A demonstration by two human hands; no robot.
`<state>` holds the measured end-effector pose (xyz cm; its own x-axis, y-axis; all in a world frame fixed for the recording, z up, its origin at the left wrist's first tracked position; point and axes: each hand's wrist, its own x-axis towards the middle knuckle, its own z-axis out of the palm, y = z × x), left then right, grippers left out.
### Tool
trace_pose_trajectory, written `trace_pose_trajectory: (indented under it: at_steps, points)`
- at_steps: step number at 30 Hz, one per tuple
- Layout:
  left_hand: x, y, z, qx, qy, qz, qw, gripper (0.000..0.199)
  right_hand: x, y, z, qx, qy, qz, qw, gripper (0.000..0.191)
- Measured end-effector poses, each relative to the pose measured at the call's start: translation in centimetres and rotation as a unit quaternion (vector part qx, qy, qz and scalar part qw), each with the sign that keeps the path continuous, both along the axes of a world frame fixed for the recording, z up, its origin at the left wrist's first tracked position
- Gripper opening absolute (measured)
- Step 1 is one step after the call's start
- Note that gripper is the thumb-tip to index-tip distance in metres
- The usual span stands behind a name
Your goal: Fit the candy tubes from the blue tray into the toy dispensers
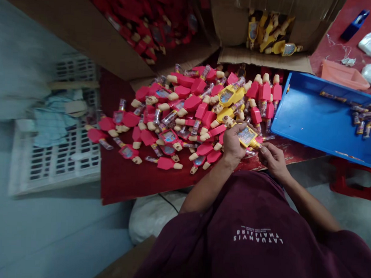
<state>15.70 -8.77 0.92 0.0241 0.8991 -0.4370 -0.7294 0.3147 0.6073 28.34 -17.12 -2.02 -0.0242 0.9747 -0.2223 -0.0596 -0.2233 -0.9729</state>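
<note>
My left hand (pixel 235 142) is wrapped round a yellow toy (pixel 247 136) that has a pale head and a printed window. My right hand (pixel 271 157) is closed at the toy's narrow lower end; whether it pinches that end or a small piece there is too small to tell. Beside my left hand a heap of pink toys (pixel 191 102) with pale heads and clear candy tubes covers much of the red table (pixel 119 188). A few yellow toys (pixel 228 96) lie on top of the heap.
A blue tray (pixel 320 123) at the right holds several small candy tubes (pixel 361 116). Behind the heap stand cardboard boxes with pink toys (pixel 146 28) and yellow toys (pixel 268 32). An orange tray (pixel 344 74) and a blue tool (pixel 355 25) lie at the back right. A white crate (pixel 55 163) is at the left.
</note>
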Motion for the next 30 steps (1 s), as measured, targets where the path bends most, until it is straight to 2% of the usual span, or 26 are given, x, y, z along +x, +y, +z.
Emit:
trace_pose_trajectory:
  at_steps: [4,8,15,18,21,24,27,30]
  points:
    - [0.4,-0.7,0.4,0.033,0.029,0.052,0.998,0.016,-0.2,-0.6,-0.5,0.044,-0.079,-0.031,0.995,0.038]
    - [0.8,-1.4,0.6,0.056,0.056,0.07,0.994,0.015,-0.4,-1.0,-0.7,0.087,-0.149,-0.049,0.984,0.036]
    - [1.1,-1.4,0.7,0.049,0.085,0.095,0.991,0.018,-0.5,-1.0,-0.3,0.101,-0.191,-0.057,0.975,0.034]
    - [0.8,-1.3,0.5,0.038,0.068,0.077,0.994,0.019,-0.5,-0.9,-0.1,0.106,-0.189,-0.048,0.975,0.032]
    - [0.7,-1.1,0.3,0.04,0.06,0.06,0.996,0.018,-0.4,-0.6,0.2,0.077,-0.132,-0.046,0.987,0.034]
    - [0.7,-0.9,0.0,0.056,0.052,0.036,0.996,0.018,-0.2,-0.2,0.6,-0.025,0.005,-0.037,0.999,0.044]
    - [0.9,-0.7,-0.3,0.054,0.041,0.001,0.998,0.019,0.3,0.3,1.1,-0.151,0.161,0.003,0.975,0.047]
    - [1.3,-0.7,-0.6,0.04,0.053,0.007,0.998,0.019,0.6,0.5,1.3,-0.185,0.231,0.006,0.955,0.045]
